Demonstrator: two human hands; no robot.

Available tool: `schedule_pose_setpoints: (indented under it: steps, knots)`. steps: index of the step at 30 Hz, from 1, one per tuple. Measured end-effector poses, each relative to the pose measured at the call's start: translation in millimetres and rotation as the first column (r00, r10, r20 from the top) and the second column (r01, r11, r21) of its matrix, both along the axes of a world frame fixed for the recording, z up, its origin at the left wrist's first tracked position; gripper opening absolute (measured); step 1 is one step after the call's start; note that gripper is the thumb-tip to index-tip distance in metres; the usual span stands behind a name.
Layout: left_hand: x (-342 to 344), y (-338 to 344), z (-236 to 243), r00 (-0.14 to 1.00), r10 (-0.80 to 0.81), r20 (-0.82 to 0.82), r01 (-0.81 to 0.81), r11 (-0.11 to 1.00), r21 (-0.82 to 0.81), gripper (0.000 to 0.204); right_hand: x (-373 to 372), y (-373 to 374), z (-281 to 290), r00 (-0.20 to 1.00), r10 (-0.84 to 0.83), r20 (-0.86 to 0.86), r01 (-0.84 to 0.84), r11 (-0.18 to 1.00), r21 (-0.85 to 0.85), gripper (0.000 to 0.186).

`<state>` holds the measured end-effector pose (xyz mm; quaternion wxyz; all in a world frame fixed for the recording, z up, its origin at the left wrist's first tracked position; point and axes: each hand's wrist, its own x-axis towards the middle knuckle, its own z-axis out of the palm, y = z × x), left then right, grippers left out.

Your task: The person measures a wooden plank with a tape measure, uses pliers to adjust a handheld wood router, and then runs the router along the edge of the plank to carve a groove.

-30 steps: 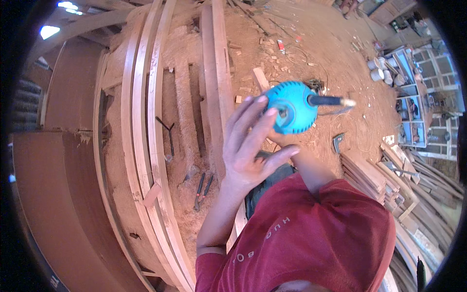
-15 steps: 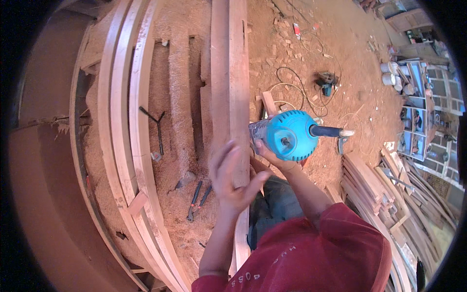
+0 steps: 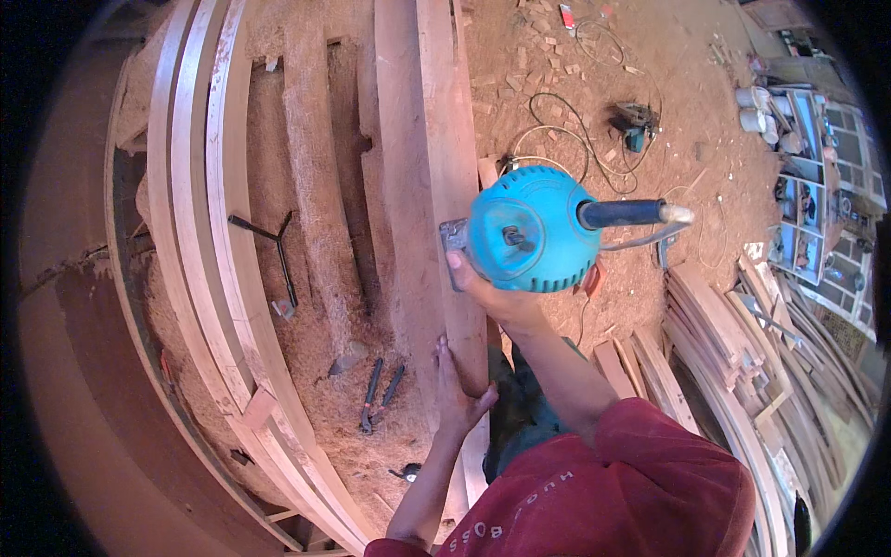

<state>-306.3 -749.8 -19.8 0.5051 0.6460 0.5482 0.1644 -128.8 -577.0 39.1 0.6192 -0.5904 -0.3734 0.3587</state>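
Note:
My right hand grips a blue-topped power tool with a grey body and a dark side hose or handle. The tool rests on a long wooden beam running front to back. My left hand holds the same beam lower down, its thumb over the right edge. Left of it lie sawdust, pliers with red-banded handles and a black Y-shaped wrench. Three long strips of pale timber lie farther left.
Offcuts, looped cords and another power tool lie on the floor at right. Stacked boards are at lower right, a shelf unit with white buckets at far right, and a large brown surface at far left.
The blue tool has come down and left onto the beam, now clearly in my right hand. My left hand has moved from the tool down to the beam. The view has shifted.

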Motion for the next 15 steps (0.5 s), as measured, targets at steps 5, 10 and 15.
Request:
schedule_pose_setpoints:
  steps: [5,10,15]
  knots:
    - [-3.6,6.5,-0.8,0.993,-0.004,0.122,-0.013,0.99,0.141,0.104,-20.5,-12.1,-14.1,0.915,-0.038,-0.402,0.002,0.996,-0.088,0.059]
    - [-10.5,3.1,-3.5,0.984,0.07,0.163,-0.068,0.998,-0.013,0.071,-35.9,-16.5,-11.0,1.0,-0.003,-0.025,0.002,0.999,-0.041,0.069]
    - [-17.6,-14.8,-18.3,0.995,0.0,0.104,0.012,0.994,-0.112,0.062,-31.8,-18.6,-6.1,0.945,-0.079,0.317,0.083,0.997,0.001,0.079]
